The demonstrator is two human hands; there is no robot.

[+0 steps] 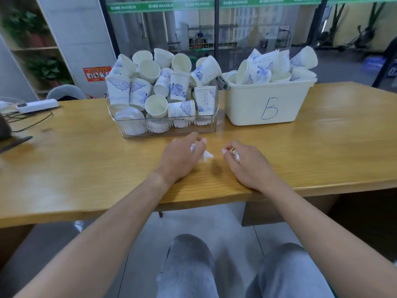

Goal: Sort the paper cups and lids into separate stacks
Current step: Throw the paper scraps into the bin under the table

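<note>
A clear plastic bin at the table's middle is heaped with white paper cups printed in blue, and white lids lie stacked at its bottom. To its right a cream bin marked "B" holds more cups. My left hand and my right hand rest on the table in front of the clear bin, a short gap between them. Both have loosely curled fingers with white-tipped nails and hold nothing.
The wooden table runs across the view. A white power strip with cables lies at the far left, a dark object near the left edge. My knees show below the table's front edge.
</note>
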